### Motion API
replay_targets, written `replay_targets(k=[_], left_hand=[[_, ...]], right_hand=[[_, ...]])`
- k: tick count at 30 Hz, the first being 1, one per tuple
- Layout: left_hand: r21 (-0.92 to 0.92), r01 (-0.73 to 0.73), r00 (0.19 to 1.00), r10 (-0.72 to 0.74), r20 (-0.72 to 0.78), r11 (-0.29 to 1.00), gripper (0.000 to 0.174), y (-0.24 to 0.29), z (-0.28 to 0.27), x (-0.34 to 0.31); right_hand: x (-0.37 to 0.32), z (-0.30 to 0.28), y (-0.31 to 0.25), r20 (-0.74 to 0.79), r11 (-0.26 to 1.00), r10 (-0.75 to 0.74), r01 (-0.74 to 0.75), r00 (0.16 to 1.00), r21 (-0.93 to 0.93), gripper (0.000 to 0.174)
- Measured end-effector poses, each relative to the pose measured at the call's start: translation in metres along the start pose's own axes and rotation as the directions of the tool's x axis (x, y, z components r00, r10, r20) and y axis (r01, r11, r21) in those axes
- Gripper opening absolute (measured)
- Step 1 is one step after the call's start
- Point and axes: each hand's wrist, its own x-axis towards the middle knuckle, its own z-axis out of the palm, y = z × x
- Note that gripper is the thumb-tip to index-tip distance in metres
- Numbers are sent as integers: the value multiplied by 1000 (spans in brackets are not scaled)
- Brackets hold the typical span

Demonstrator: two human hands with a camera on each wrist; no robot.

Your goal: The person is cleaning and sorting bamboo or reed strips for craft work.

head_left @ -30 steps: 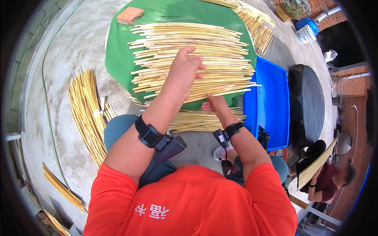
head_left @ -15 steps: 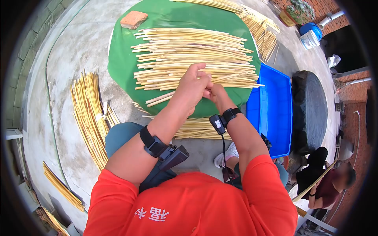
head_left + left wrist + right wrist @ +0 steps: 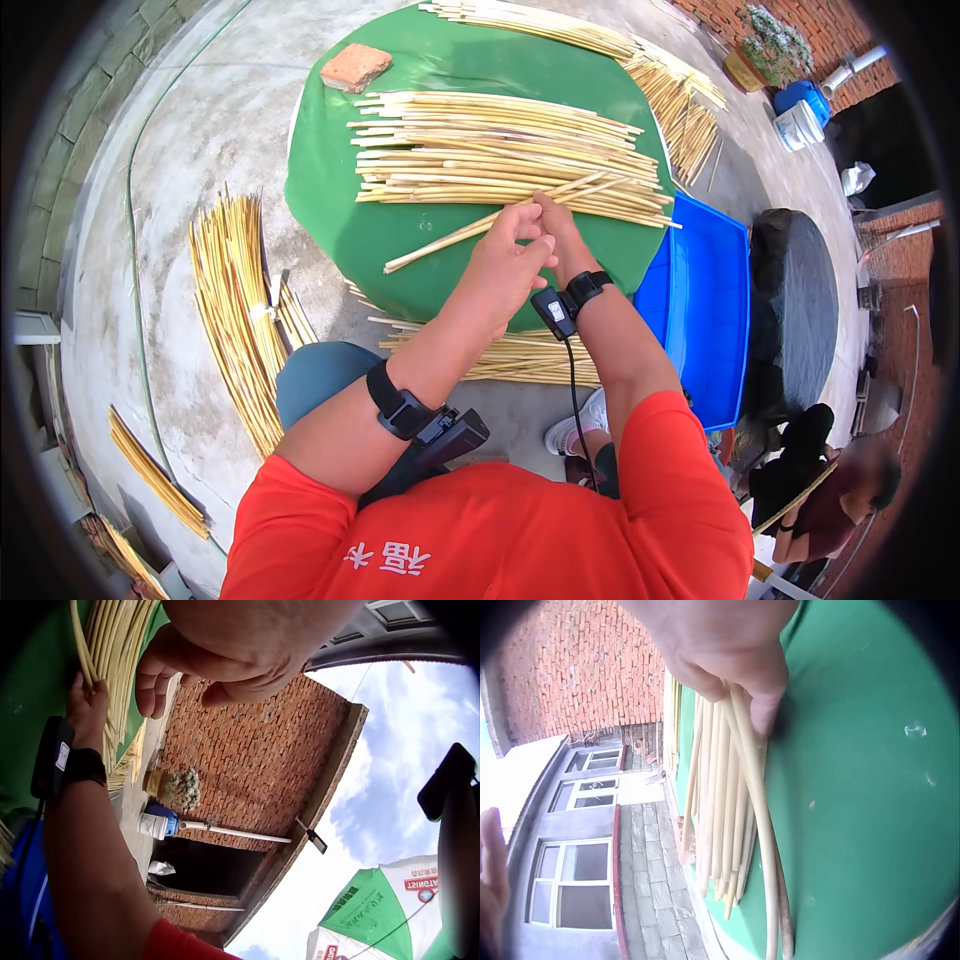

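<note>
Two sticks [image 3: 440, 245] slanted across the near side of the table, left ends over bare green, right ends over the pile's near edge. Right hand [image 3: 560, 225] was grasping them, pinched between thumb and fingers. Left hand [image 3: 512, 258] was released, fingers loosely bent, just beside the right one; could not tell if the two touched. Pile [image 3: 500, 160] lay just beyond, sticks running roughly left to right, ends uneven. Table [image 3: 328, 190] had a green top. Brick [image 3: 356, 68] sat at its far left; far bundle [image 3: 530, 27] lay along its far edge. More sticks [image 3: 530, 358] lay below the near edge. Blue tub [image 3: 712, 300] stood right of the table, heap [image 3: 682, 118] on the ground far right. Tied bundle [image 3: 235, 310] lay left, on concrete. White bucket [image 3: 798, 128] and potted plant [image 3: 772, 50] stood far right. Near right, two people: one in black [image 3: 795, 468], one in maroon [image 3: 825, 500].
</note>
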Motion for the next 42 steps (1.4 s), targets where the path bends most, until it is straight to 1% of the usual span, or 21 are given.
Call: replay_targets(k=[1,2,4,8,10,12,14,16,18,21,22,24,25,27,28,31,32,35,37,38,42], left_hand=[[3,13,1000,-13,0,1000,46,2,0,-1],[7,26,1000,-26,1,1000,46,3,-1,-1],[7,37,999,-37,-9,999,46,0,-2,2],[12,55,998,-55,-6,998,45,-2,-1,7],[13,53,998,-53,-15,999,45,1,-3,8],[10,62,998,-62,-15,998,45,1,-3,6],[-13,33,999,-33,4,999,46,1,-4,6],[-18,26,1000,-26,16,1000,46,-1,-5,6],[-13,16,999,-16,32,1000,46,-2,-5,5],[0,23,1000,-23,20,1000,46,0,-4,3],[5,20,1000,-20,7,1000,46,1,-3,2],[8,23,1000,-23,-4,1000,46,1,-2,0],[13,11,1000,-11,-6,1000,46,2,-1,0],[16,8,1000,-8,-1,1000,47,0,-1,-1],[26,-4,1000,4,-1,1000,46,-1,-1,0],[37,-6,1000,6,4,999,46,-2,0,2],[36,-2,1000,2,-1,999,46,-1,0,3],[25,-5,1000,5,-3,1000,45,4,-1,4],[27,-6,1000,6,1,1000,45,5,-1,2],[20,-16,1000,16,14,1000,44,7,-3,3],[32,-28,999,27,32,999,42,11,-6,0]], right_hand=[[15,2,-3,80,991,40,-49,996,122,25],[24,4,-5,89,991,40,-51,995,121,25],[20,23,-16,14,980,-141,138,990,146,28],[41,34,-24,38,955,-228,216,973,202,30],[36,37,-22,60,971,-207,197,977,136,29],[22,27,-15,-20,990,-141,141,990,18,27],[21,8,-1,-38,995,-95,96,995,33,25],[5,-10,11,70,994,-64,57,995,94,23],[-7,-21,21,66,992,-114,109,991,67,22],[-17,-31,33,-147,982,-49,74,988,173,23],[-19,-36,36,-152,982,-54,81,987,173,23],[-23,-44,42,-145,964,-170,195,975,179,26],[-24,-46,41,-152,964,-171,197,974,179,26],[-26,-49,37,-54,967,-185,192,981,169,32],[-30,-46,31,-64,966,-186,194,981,170,32],[-37,-45,17,-97,990,-136,139,986,30,40],[-40,-46,15,-105,989,-139,144,985,33,40],[-58,-63,6,-69,983,69,-79,995,-163,34],[-92,-67,-31,-2,957,100,-97,995,-275,29],[-118,-68,-59,32,930,49,-34,998,-366,25],[-217,-116,-159,-97,853,-184,110,978,-510,28]])
